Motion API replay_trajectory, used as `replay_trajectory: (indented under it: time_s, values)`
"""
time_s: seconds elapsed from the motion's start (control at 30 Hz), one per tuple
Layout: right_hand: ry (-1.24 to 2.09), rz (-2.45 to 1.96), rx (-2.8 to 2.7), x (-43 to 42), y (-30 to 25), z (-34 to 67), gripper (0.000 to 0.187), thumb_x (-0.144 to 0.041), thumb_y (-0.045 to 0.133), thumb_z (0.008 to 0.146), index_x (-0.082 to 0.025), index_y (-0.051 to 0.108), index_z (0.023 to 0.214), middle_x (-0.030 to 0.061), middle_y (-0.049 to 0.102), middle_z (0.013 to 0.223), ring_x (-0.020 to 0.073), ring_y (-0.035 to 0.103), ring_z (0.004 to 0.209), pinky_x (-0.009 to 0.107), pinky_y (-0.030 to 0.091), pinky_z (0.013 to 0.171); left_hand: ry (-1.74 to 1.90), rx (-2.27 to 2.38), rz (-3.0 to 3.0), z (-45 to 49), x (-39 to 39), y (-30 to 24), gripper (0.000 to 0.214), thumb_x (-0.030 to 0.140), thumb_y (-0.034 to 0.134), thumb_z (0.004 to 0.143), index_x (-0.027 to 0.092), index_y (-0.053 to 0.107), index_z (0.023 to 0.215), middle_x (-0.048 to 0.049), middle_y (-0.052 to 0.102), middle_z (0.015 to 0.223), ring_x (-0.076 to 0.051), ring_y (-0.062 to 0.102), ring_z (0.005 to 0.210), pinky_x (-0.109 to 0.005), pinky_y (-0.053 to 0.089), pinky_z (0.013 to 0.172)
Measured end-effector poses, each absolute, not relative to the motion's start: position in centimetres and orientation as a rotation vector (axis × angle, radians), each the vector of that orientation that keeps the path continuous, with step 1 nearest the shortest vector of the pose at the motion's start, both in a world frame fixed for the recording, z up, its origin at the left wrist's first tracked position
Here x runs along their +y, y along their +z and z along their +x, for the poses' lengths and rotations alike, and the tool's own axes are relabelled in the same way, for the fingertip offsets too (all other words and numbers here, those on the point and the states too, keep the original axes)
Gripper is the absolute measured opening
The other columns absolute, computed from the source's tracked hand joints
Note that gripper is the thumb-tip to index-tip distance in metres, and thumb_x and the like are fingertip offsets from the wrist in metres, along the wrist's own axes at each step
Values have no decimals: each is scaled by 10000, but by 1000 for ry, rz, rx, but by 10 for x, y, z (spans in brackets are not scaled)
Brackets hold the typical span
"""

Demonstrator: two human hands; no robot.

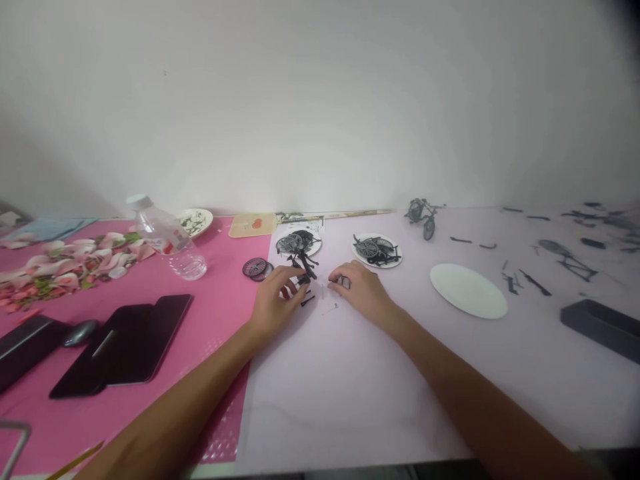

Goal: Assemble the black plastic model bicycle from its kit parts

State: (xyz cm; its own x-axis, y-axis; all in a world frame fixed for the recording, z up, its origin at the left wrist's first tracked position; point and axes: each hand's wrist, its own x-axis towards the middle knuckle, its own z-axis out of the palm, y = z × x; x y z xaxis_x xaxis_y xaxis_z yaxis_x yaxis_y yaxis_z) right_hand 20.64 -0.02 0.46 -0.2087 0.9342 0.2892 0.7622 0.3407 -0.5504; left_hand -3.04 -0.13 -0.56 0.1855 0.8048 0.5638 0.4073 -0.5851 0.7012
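Over on the left lies a clear bottle [167, 240]. The left hand [274, 300] pinches the little black parts [304, 265] on the pale surface [350, 400]. Beside them the right hand [363, 290] is curled, and I cannot tell if it holds anything; a white plate [469, 290] lies further right.

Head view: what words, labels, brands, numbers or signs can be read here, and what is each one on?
No text here can be read.
Plastic bottle: red and white label, print too blurred to read.
Beige card: a red mark, not legible.
Printed sheet by the wall: dark print, too small to read.
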Motion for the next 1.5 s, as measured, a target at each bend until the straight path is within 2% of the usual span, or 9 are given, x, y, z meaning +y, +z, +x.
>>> replay_trajectory:
  time_s: [0.27,0.5,0.63,0.83,1.07,1.17,1.27,1.4,1.5]
  values:
    - [421,-1551,-2022,5,-4,214,106,-268,819,847,-260,751,928,22,739,997,223,622,999,329,455,820,1362,1170,2078,-32,1,-5,190,276,721,908,221,723,1089,-59,714,1019,-107,641,649,-250,544,591]
    - [444,-1548,-2120,12,5,238,140,-209,783,852,-270,773,978,17,746,1061,252,601,1128,344,453,894,1360,1193,2016,-34,4,-8,205,291,739,894,231,733,1089,-49,712,1022,-106,655,659,-240,548,574]
    - [457,-1642,-2099,11,13,246,221,-224,787,848,-277,774,1063,25,745,1125,255,618,1123,344,461,881,1357,1203,1987,-34,5,-10,213,314,742,895,229,738,1090,-52,715,1016,-111,658,659,-246,549,571]
    - [521,-1662,-2085,7,15,244,273,-224,769,863,-263,750,1133,43,736,1178,264,605,1186,362,459,953,1368,1197,1993,-34,6,-11,218,312,745,892,228,740,1093,-55,717,1032,-107,656,656,-246,543,567]
    - [600,-1636,-2025,9,12,247,378,-213,790,821,-262,731,1191,53,676,1155,244,612,1108,351,454,940,1371,1198,1982,-34,5,-10,217,297,752,887,233,738,1093,-49,718,1033,-108,658,655,-247,544,563]
    - [651,-1607,-2021,10,12,248,291,-231,784,816,-259,774,1106,51,646,1121,215,614,975,337,460,882,1360,1196,1988,-34,4,-8,211,302,745,893,235,736,1093,-48,718,1036,-108,660,655,-251,547,570]
    - [677,-1546,-1998,11,15,249,158,-240,700,878,-235,796,1003,54,642,1060,189,601,869,323,459,827,1351,1204,1991,-34,4,-7,217,310,743,895,234,732,1098,-52,718,1039,-113,662,661,-257,551,577]
    - [577,-1520,-1939,11,22,252,157,-257,635,930,-207,782,905,60,673,986,192,616,850,313,456,790,1350,1195,1998,-33,4,-6,210,307,739,896,233,729,1093,-52,719,1026,-114,654,658,-264,549,587]
    - [542,-1574,-1863,10,26,254,175,-300,625,950,-206,773,962,56,709,923,198,630,804,310,467,742,1347,1197,1997,-33,4,-7,207,301,738,894,230,727,1088,-48,721,997,-114,647,652,-267,548,598]
